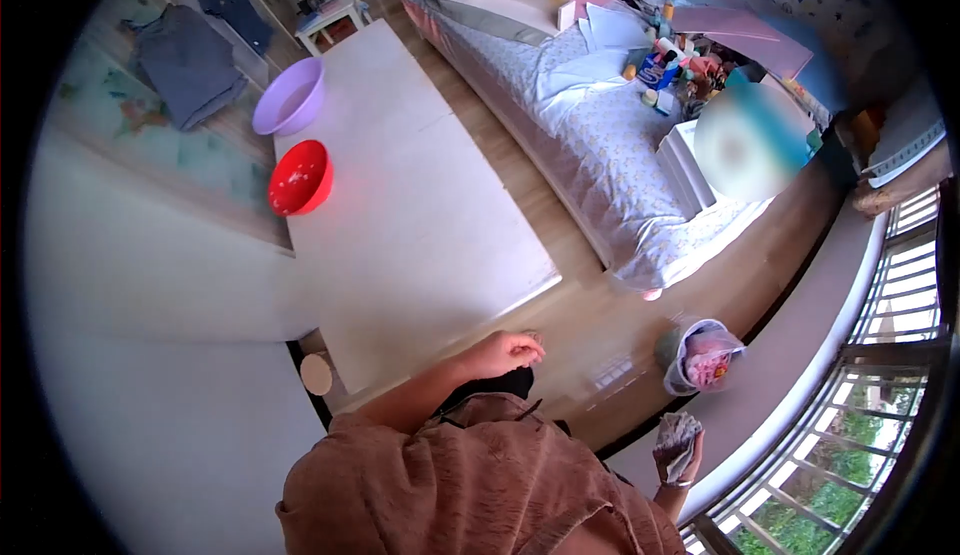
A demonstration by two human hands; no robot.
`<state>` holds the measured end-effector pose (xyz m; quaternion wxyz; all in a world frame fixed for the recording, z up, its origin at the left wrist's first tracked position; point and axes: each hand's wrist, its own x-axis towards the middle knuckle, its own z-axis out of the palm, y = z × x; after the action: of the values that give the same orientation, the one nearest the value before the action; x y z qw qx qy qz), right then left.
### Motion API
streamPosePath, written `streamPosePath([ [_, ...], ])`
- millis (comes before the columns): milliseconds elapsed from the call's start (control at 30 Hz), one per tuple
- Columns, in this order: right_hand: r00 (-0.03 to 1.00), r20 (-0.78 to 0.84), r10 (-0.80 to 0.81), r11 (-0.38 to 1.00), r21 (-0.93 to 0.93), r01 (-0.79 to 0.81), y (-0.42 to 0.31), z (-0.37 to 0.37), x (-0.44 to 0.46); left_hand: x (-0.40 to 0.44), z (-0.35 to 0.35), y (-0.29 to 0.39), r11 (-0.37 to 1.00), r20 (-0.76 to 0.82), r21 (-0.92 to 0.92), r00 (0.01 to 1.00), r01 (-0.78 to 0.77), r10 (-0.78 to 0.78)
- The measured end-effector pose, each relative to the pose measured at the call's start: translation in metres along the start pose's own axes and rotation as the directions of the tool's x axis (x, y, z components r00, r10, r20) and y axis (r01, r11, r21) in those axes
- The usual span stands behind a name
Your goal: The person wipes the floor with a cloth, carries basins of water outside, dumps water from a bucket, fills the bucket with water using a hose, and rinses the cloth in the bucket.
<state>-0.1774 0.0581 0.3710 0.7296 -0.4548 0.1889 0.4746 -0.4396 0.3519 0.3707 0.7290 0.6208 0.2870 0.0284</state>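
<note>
My left hand (505,353) is in front of my body, close to the near edge of the white tabletop (430,195). Its fingers are loosely curled, and I see nothing in them. Down at the right, my right hand (694,460) is closed around a crumpled grey-and-white cloth (676,435), which hides most of the fingers. Just beyond that hand, a bin (683,370) stands on the floor, lined with a bag and holding pinkish rubbish.
A red basin (302,177) and a purple basin (290,98) sit at the tabletop's left side. The bed (590,135) across the floor holds drawers, pink boards and a pile of small items. A barred window (850,435) is at the right.
</note>
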Motion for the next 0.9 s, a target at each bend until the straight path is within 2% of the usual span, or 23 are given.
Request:
streamPosePath([
  [33,1.000,0.015,-0.015,1.000,-0.011,0.015,-0.004,0.023,0.008,0.012,-0.010,0.002,0.997,-0.011,-0.067,0.999,0.036,-0.037],
  [67,0.992,0.112,0.058,0.996,-0.068,-0.050,-0.014,0.041,0.015,0.020,-0.019,0.011,0.996,-0.009,-0.081,0.999,0.032,-0.033],
  [133,0.992,0.081,0.092,0.986,-0.144,-0.080,-0.022,0.077,0.037,0.032,-0.034,0.024,0.993,-0.072,-0.111,0.997,-0.045,0.037],
  [200,0.963,0.210,0.168,0.971,-0.205,-0.125,-0.030,0.107,0.057,0.035,-0.048,0.026,0.991,-0.113,-0.132,0.994,-0.014,-0.001],
  [267,0.967,0.168,0.194,0.961,-0.232,-0.152,-0.036,0.134,0.081,0.036,-0.057,0.024,0.985,-0.208,-0.161,0.978,-0.055,0.021],
  [333,0.933,0.244,0.266,0.937,-0.292,-0.191,-0.056,0.157,0.105,0.040,-0.057,0.034,0.985,-0.301,-0.167,0.953,-0.042,-0.011],
  [400,0.909,0.265,0.322,0.901,-0.380,-0.209,-0.065,0.183,0.132,0.045,-0.061,0.030,0.996,-0.364,-0.079,0.931,-0.043,0.011],
  [433,0.911,0.224,0.348,0.888,-0.389,-0.244,-0.066,0.205,0.141,0.045,-0.062,0.037,1.000,-0.409,-0.024,0.913,-0.012,0.001],
  [467,0.911,0.180,0.370,0.873,-0.402,-0.275,-0.069,0.226,0.151,0.048,-0.062,0.042,0.998,-0.457,-0.058,0.889,-0.019,-0.010],
  [500,0.722,0.393,0.569,0.787,-0.515,-0.341,-0.077,0.237,0.175,0.056,-0.058,0.037,0.996,-0.531,-0.075,0.848,-0.046,0.000],
  [533,0.654,0.458,0.602,0.774,-0.536,-0.338,-0.083,0.236,0.208,0.062,-0.052,0.035,0.994,-0.598,-0.096,0.801,-0.058,-0.011],
  [600,0.649,0.355,0.673,0.685,-0.631,-0.364,-0.094,0.282,0.228,0.069,-0.042,0.049,0.985,-0.700,-0.162,0.711,-0.067,-0.067],
  [633,0.470,0.459,0.754,0.617,-0.741,-0.265,-0.101,0.310,0.232,0.078,-0.031,0.052,0.979,-0.741,-0.189,0.664,-0.070,-0.096],
  [667,0.457,0.322,0.829,0.514,-0.761,-0.395,-0.110,0.325,0.248,0.086,-0.022,0.050,0.966,-0.790,-0.200,0.610,-0.167,-0.058],
  [700,0.375,0.351,0.858,0.487,-0.786,-0.381,-0.113,0.338,0.270,0.089,-0.014,0.048,0.945,-0.833,-0.196,0.553,-0.260,-0.020],
  [733,0.294,0.374,0.880,0.465,-0.806,-0.367,-0.106,0.355,0.274,0.090,-0.006,0.048,0.943,-0.858,-0.204,0.511,-0.263,-0.044],
  [767,0.247,0.319,0.915,0.391,-0.851,-0.350,-0.104,0.374,0.276,0.090,0.001,0.048,0.943,-0.870,-0.227,0.486,-0.245,-0.083],
  [800,0.462,0.214,0.861,0.382,-0.871,-0.308,-0.101,0.385,0.279,0.090,0.006,0.048,0.940,-0.877,-0.251,0.465,-0.231,-0.120],
  [867,0.284,0.232,0.930,0.311,-0.909,-0.277,-0.089,0.406,0.289,0.086,0.018,0.050,0.939,-0.907,-0.265,0.388,-0.217,-0.166],
  [900,0.376,0.197,0.905,0.306,-0.917,-0.257,-0.077,0.414,0.283,0.083,0.024,0.050,0.942,-0.917,-0.276,0.348,-0.193,-0.197],
])
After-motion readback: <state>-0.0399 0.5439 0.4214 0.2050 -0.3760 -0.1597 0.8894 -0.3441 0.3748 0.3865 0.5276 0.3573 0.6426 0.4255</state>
